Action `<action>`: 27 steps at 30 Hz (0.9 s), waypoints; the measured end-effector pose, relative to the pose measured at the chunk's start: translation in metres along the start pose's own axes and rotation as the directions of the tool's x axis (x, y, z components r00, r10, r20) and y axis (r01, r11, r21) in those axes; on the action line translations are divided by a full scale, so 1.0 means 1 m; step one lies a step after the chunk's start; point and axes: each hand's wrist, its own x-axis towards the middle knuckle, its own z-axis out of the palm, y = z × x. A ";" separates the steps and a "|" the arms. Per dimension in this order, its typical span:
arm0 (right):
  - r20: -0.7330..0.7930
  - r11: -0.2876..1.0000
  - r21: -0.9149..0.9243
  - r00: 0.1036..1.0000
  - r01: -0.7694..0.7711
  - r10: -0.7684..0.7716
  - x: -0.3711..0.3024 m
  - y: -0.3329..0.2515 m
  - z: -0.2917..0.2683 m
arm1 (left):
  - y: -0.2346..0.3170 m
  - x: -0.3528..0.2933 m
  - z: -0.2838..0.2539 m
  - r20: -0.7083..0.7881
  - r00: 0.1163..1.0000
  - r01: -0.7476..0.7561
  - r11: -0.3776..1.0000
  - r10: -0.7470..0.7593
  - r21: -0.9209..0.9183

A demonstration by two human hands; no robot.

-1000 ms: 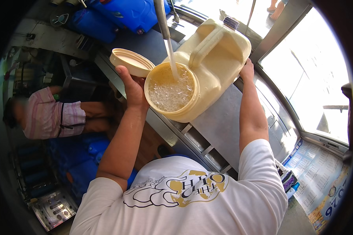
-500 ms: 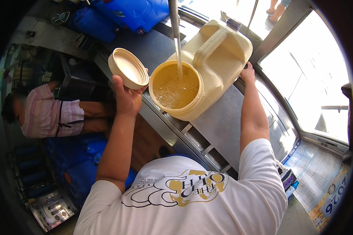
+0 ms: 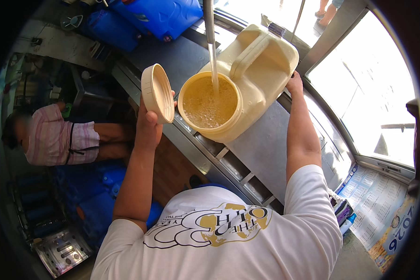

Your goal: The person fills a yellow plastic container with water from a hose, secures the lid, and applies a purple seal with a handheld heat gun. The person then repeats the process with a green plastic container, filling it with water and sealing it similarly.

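My left hand (image 3: 149,129) grips a wide cream screw lid (image 3: 157,93), tilted on edge so its ridged inner side faces right. Just right of it, a large yellowish plastic water jug (image 3: 271,70) leans over on the metal counter, its round mouth facing me. From a metal spout (image 3: 209,23) above, a stream of water (image 3: 214,70) runs into the mouth, and bubbly water (image 3: 210,105) shows inside. My right hand (image 3: 294,84) is closed on the jug's far right lower edge; its fingertips are partly hidden behind the plastic.
The metal counter (image 3: 261,154) has slots along its near edge. Blue containers (image 3: 161,18) stand at the far left, more (image 3: 98,200) below. A person in a striped top (image 3: 49,133) is at left. Windows and a calendar sheet (image 3: 373,205) are at right.
My left hand has turned the lid from facing up to nearly on edge and moved it slightly lower and right. Water keeps running; my right hand and the jug have barely shifted.
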 end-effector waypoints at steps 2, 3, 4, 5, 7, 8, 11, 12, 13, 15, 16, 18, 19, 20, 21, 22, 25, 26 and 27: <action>-0.011 1.000 0.003 1.000 0.001 -0.001 -0.001 0.002 0.000 | 0.001 -0.001 0.001 0.013 1.000 0.000 1.000 -0.001 0.007; -0.034 1.000 -0.002 0.999 0.003 -0.003 -0.003 0.005 0.001 | 0.001 -0.001 0.001 0.016 1.000 0.001 1.000 -0.001 0.012; -0.058 1.000 -0.006 0.998 0.003 -0.003 -0.003 0.010 0.003 | 0.001 0.000 0.000 0.021 1.000 0.003 1.000 -0.004 0.018; -0.061 1.000 -0.007 0.998 0.004 -0.004 -0.003 0.017 0.004 | 0.000 0.000 0.000 0.027 1.000 0.005 1.000 -0.006 0.024; -0.065 1.000 -0.010 0.998 0.009 -0.010 -0.004 0.025 0.005 | -0.002 -0.001 -0.002 0.010 1.000 0.006 0.999 -0.006 0.037; -0.057 1.000 -0.009 0.998 -0.002 0.002 -0.003 0.024 0.006 | -0.003 -0.001 -0.003 0.000 1.000 0.006 0.999 -0.006 0.044; -0.045 1.000 0.004 0.999 -0.024 0.024 0.000 0.026 0.007 | 0.000 -0.001 -0.002 0.008 1.000 0.010 0.998 -0.011 0.063; -0.048 1.000 0.015 0.999 -0.022 0.023 -0.001 0.027 0.008 | 0.001 -0.001 -0.002 0.012 1.000 0.012 0.998 -0.013 0.063; -0.049 1.000 0.026 0.999 -0.016 0.018 -0.001 0.026 0.009 | 0.001 -0.001 -0.002 0.013 1.000 0.013 0.998 -0.013 0.064; -0.046 1.000 0.015 0.999 -0.024 0.025 -0.004 0.027 0.008 | 0.001 -0.002 -0.004 0.024 1.000 0.011 0.997 -0.012 0.074; -0.043 1.000 0.009 0.999 -0.027 0.028 -0.006 0.025 0.007 | 0.000 -0.003 -0.005 0.031 0.999 0.008 0.997 -0.011 0.083; -0.026 0.999 0.003 0.999 -0.038 0.038 -0.010 0.021 0.005 | 0.000 -0.005 -0.006 0.034 0.999 0.007 0.996 -0.010 0.093; -0.021 0.999 0.000 0.999 -0.046 0.046 -0.010 0.021 0.004 | 0.001 -0.005 -0.005 0.034 0.999 0.007 0.996 -0.010 0.093; -0.014 0.999 -0.007 0.999 -0.048 0.048 -0.010 0.021 0.003 | 0.001 -0.006 -0.005 0.033 0.999 0.007 0.996 -0.010 0.093; -0.006 0.999 -0.015 0.999 -0.051 0.051 -0.010 0.021 0.002 | 0.001 -0.006 -0.006 0.038 0.999 0.006 0.995 -0.010 0.095; 0.001 0.998 -0.023 0.999 -0.052 0.052 -0.009 0.021 0.001 | 0.000 -0.006 -0.007 0.043 0.999 0.004 0.995 -0.009 0.096; 0.009 0.998 -0.020 0.998 -0.065 0.065 -0.007 0.023 0.000 | 0.003 -0.007 -0.006 0.053 0.999 -0.003 0.995 -0.002 0.104; 0.008 0.998 -0.021 0.998 -0.058 0.058 -0.006 0.025 0.000 | 0.004 -0.007 -0.005 0.055 0.998 -0.006 0.994 0.001 0.107; 0.007 0.998 -0.022 0.999 -0.051 0.052 -0.005 0.026 0.001 | 0.004 -0.007 -0.006 0.055 0.998 -0.006 0.994 0.000 0.112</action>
